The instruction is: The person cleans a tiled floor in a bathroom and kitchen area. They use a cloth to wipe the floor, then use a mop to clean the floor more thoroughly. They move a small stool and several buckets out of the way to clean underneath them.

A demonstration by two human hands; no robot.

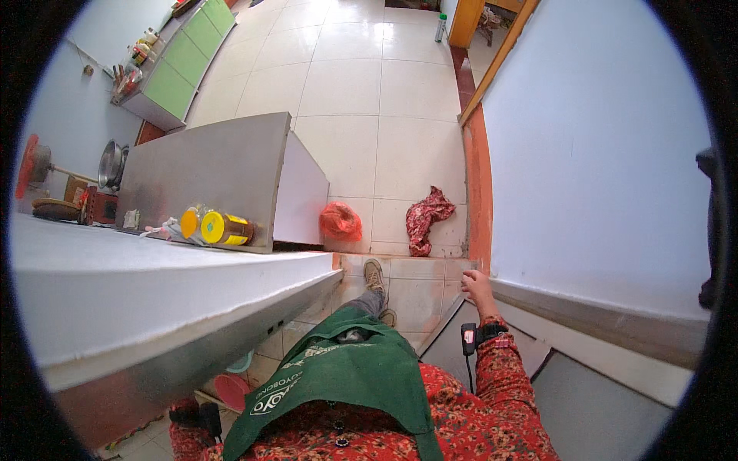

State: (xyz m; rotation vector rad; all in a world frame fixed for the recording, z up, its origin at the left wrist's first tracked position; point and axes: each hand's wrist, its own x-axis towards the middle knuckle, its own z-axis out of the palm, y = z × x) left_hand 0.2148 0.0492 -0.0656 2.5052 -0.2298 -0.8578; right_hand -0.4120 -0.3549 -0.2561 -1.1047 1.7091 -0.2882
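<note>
My right hand (477,286) hangs beside an orange-painted wall edge (479,190), with its fingers apart and nothing in them. A black strap with a small device (469,339) sits on that wrist, over a red floral sleeve (507,369). My left hand is out of view; only its strapped cuff and sleeve (187,435) show at the lower left. I wear a green apron (340,383) that bears writing. One shoe (374,274) is forward, close to a tiled threshold. Past it lie a red plastic bag (341,222) and a crumpled red patterned cloth (428,222).
A metal-topped counter (202,167) on the left holds two yellow-lidded jars (228,228). Beyond it stands a green-fronted cabinet (184,63). A white wall ledge (190,305) runs along my left, with a pink basin (232,390) below. Grey panels (599,403) flank my right.
</note>
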